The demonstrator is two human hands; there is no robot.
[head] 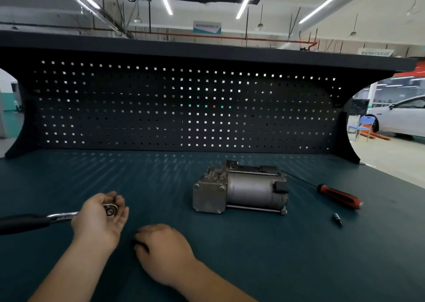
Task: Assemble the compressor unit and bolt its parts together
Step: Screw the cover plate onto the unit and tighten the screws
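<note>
The grey metal compressor unit [241,187] lies on its side in the middle of the teal bench top [253,255]. My left hand [101,216] is palm up at the left and cradles the chrome head of a ratchet wrench [59,216], whose black handle runs off to the left. My right hand [163,248] rests knuckles up on the bench just below and right of the left hand, its fingers curled over something small and dark that I cannot make out. Both hands are well left of the compressor.
A red-and-black screwdriver [338,196] lies right of the compressor, with a small dark bit [338,219] below it. A black pegboard [184,108] closes off the back of the bench. A white car [402,117] and a blue chair [364,124] stand beyond at right.
</note>
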